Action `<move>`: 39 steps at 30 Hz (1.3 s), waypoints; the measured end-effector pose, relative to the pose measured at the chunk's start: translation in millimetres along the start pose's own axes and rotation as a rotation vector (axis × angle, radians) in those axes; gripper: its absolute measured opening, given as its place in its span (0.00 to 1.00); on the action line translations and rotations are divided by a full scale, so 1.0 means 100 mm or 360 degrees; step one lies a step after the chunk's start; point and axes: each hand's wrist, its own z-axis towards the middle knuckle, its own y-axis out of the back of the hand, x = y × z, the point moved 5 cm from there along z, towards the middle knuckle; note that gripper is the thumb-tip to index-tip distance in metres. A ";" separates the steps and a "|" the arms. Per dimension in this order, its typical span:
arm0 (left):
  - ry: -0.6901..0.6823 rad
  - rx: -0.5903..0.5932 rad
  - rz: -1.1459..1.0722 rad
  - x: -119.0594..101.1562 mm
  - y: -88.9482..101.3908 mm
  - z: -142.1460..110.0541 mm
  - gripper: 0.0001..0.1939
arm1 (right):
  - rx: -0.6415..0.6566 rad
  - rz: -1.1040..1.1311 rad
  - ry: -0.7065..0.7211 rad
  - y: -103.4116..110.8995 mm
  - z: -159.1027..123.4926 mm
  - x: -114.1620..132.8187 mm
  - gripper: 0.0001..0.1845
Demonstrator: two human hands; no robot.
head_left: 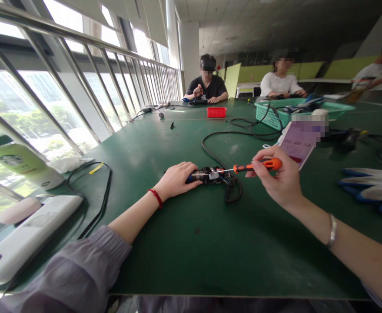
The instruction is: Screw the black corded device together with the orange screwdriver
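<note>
While the left hand (181, 180) curls over one end of a dark opened device (215, 175), holding it flat on the green table (191, 256), the right hand (277, 176) grips an orange-and-black screwdriver (259, 165), thumb and fingers closed on the handle. Device is mid-table, between the hands; blade reaches its exposed inner parts, exact tip contact too small to tell. Black cable (202, 141) loops right beside the device and runs off behind it toward the teal basket (267, 115). Phone (297, 143) with a timer display is tilted up just behind the right hand, partly covered by it. Basket is loaded with dark gear, sits farther back; red tray (217, 113) near it, to its left. Gloves (370, 187), white and blue, at far right, well apart from the device. Left side: bottle (24, 161) by the metal railing (112, 52), long white case (31, 239), black cord (106, 191) with a yellow tag (96, 168). Person in black (207, 82) and person in white (280, 80) sit across.
</note>
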 end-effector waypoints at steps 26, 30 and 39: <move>0.0008 0.0003 0.0005 -0.01 -0.02 -0.01 0.18 | 0.0018 -0.0240 0.0196 0.02 -0.03 0.09 0.07; 0.0009 0.0008 0.0009 -0.02 -0.02 0.00 0.18 | -0.0101 -0.0154 0.0238 0.03 -0.04 0.08 0.14; 0.0019 0.0011 -0.0007 -0.02 -0.02 0.00 0.18 | -0.0079 -0.0324 0.0364 0.02 -0.04 0.15 0.09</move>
